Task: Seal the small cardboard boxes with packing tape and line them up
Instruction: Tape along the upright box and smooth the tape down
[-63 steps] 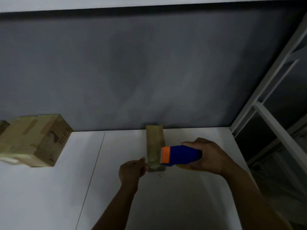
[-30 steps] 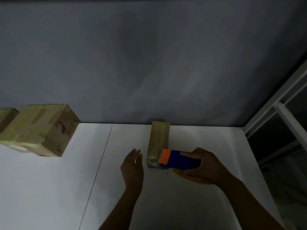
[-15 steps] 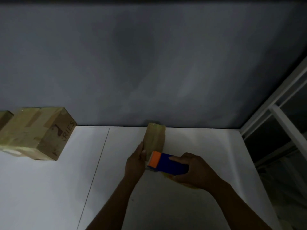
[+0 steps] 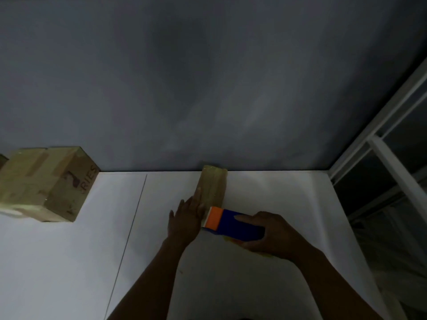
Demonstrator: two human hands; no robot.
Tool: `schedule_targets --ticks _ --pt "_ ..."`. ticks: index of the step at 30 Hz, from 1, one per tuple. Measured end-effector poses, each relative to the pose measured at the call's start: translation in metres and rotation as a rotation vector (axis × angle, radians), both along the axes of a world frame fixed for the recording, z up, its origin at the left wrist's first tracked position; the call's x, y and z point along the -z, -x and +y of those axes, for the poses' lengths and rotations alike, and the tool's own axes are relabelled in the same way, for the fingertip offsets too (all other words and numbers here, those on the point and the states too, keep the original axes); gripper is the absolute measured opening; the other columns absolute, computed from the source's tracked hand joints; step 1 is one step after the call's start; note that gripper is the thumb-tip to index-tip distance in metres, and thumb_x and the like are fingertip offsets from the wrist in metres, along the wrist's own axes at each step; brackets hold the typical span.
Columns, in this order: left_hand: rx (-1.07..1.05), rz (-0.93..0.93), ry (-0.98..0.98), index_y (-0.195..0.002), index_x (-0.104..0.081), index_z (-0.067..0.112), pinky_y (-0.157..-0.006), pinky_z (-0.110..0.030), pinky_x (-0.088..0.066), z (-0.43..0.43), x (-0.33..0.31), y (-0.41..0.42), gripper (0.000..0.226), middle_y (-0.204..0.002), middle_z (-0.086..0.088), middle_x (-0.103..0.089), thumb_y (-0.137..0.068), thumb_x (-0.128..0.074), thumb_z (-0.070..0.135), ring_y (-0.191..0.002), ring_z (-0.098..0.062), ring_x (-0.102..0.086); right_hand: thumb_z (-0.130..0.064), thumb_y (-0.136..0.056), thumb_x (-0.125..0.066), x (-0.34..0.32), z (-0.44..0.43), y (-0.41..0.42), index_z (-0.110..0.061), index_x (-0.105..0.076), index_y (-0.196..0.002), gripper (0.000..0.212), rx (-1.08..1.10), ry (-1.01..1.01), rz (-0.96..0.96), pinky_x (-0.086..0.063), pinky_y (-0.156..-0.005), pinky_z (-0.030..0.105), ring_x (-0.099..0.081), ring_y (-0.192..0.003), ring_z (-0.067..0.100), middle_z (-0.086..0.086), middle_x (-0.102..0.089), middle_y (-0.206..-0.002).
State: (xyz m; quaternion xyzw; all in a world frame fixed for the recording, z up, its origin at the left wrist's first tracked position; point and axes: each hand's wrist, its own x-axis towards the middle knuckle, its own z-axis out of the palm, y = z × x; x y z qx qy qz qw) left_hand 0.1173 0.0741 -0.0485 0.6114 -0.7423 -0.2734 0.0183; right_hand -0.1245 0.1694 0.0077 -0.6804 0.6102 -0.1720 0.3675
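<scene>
A narrow cardboard box [image 4: 212,185] lies lengthwise on the white table [image 4: 265,199], its far end at the grey wall. My left hand [image 4: 186,221] lies flat with straight fingers against the box's left side. My right hand [image 4: 270,235] grips a blue tape dispenser [image 4: 238,226] with an orange front; the orange end sits at the box's near end. A bit of yellowish tape roll shows under that hand. A larger taped box [image 4: 46,183] with printed letters stands at the far left.
The edge of another box [image 4: 2,159] peeks in at the left border. A white metal frame [image 4: 379,144] rises along the table's right side. A thin seam [image 4: 129,229] runs across the tabletop left of my hands.
My left hand went from hovering open beside the box to pressing flat along its left side. The dispenser shifted left to the box's near end.
</scene>
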Motion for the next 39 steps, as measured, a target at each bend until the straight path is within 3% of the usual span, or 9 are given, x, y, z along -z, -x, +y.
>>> schedule_targets --ticks 6,11,15,18,20,23,26,36,39 --pt "0.034 -0.013 0.01 -0.149 0.013 0.036 -0.114 -0.058 -0.006 -0.003 -0.001 0.0 0.065 -0.159 0.001 -0.011 -0.09 -0.001 0.059 -0.146 -0.027 -0.005 -0.042 -0.068 -0.08 -0.001 0.014 0.036 -0.045 -0.044 -0.129 0.071 0.081 0.03 0.102 -0.041 -0.073 0.005 -0.052 -0.092 0.001 -0.012 -0.052 -0.104" --pt "0.037 -0.014 0.015 -0.148 0.012 0.038 -0.113 -0.057 -0.006 -0.002 -0.002 0.001 0.064 -0.16 0.002 -0.007 -0.09 0.003 0.061 -0.146 -0.026 -0.004 -0.047 -0.072 -0.075 0.004 0.01 0.028 -0.049 -0.038 -0.132 0.07 0.037 0.009 0.18 -0.043 -0.078 0.012 -0.05 -0.094 0.004 -0.012 -0.046 -0.101" --pt "0.045 -0.102 0.127 -0.151 0.006 0.03 -0.113 -0.057 -0.009 -0.002 0.0 0.0 0.06 -0.16 -0.005 0.006 -0.1 -0.022 0.047 -0.146 -0.028 -0.002 -0.05 -0.075 -0.071 0.008 0.006 0.02 -0.047 -0.036 -0.136 0.071 0.014 0.001 0.243 -0.04 -0.076 0.013 -0.049 -0.095 0.006 -0.009 -0.047 -0.104" --pt "-0.019 0.134 0.209 -0.148 -0.027 0.022 -0.112 -0.058 -0.023 0.001 -0.008 0.016 0.056 -0.157 -0.012 -0.018 -0.096 -0.047 0.031 -0.143 -0.036 -0.021 -0.054 -0.078 -0.065 0.009 0.005 0.01 -0.044 -0.033 -0.14 0.07 -0.036 0.051 0.356 -0.036 -0.075 0.015 -0.052 -0.101 0.01 -0.004 -0.051 -0.114" --pt "-0.057 0.216 0.109 -0.15 -0.022 0.021 -0.117 -0.052 -0.018 0.002 -0.01 0.031 0.053 -0.158 -0.007 -0.015 -0.1 -0.039 0.028 -0.144 -0.032 -0.017 -0.055 -0.08 -0.062 0.01 0.005 0.006 -0.043 -0.033 -0.141 0.068 -0.069 0.101 0.411 -0.031 -0.073 0.015 -0.052 -0.102 0.01 -0.003 -0.051 -0.116" --pt "0.072 0.016 0.236 -0.152 0.001 0.009 -0.115 -0.043 0.006 0.004 0.002 0.037 0.075 -0.157 -0.008 0.009 -0.095 -0.013 0.056 -0.146 -0.027 0.006 -0.055 -0.081 -0.062 0.014 0.007 0.006 -0.045 -0.034 -0.14 0.066 -0.083 0.113 0.394 -0.032 -0.073 0.015 -0.053 -0.1 0.01 -0.004 -0.051 -0.114" --pt "0.187 -0.089 0.322 -0.151 0.005 0.009 -0.112 -0.043 0.006 0.0 0.006 0.026 0.095 -0.155 -0.01 0.013 -0.081 0.01 0.073 -0.143 -0.025 0.012 -0.054 -0.079 -0.065 0.016 0.013 0.015 -0.046 -0.033 -0.138 0.068 -0.067 0.063 0.295 -0.036 -0.074 0.013 -0.049 -0.094 0.005 -0.005 -0.05 -0.114" --pt "0.302 -0.16 0.272 -0.148 -0.021 0.006 -0.104 -0.054 -0.021 -0.009 0.002 0.021 0.08 -0.153 -0.023 -0.019 -0.095 -0.007 0.064 -0.139 -0.04 -0.021 -0.048 -0.075 -0.071 0.013 0.029 0.032 -0.057 -0.03 -0.127 0.067 0.001 0.02 0.126 -0.047 -0.082 0.018 -0.052 -0.096 0.005 -0.009 -0.049 -0.108" --pt "0.309 -0.174 0.292 -0.15 -0.013 0.008 -0.108 -0.052 -0.016 -0.008 0.003 0.022 0.083 -0.156 -0.021 -0.01 -0.092 -0.005 0.067 -0.142 -0.037 -0.011 -0.047 -0.076 -0.071 0.011 0.027 0.028 -0.046 -0.039 -0.135 0.067 0.005 0.026 0.174 -0.044 -0.08 0.016 -0.05 -0.095 0.005 -0.012 -0.044 -0.105"
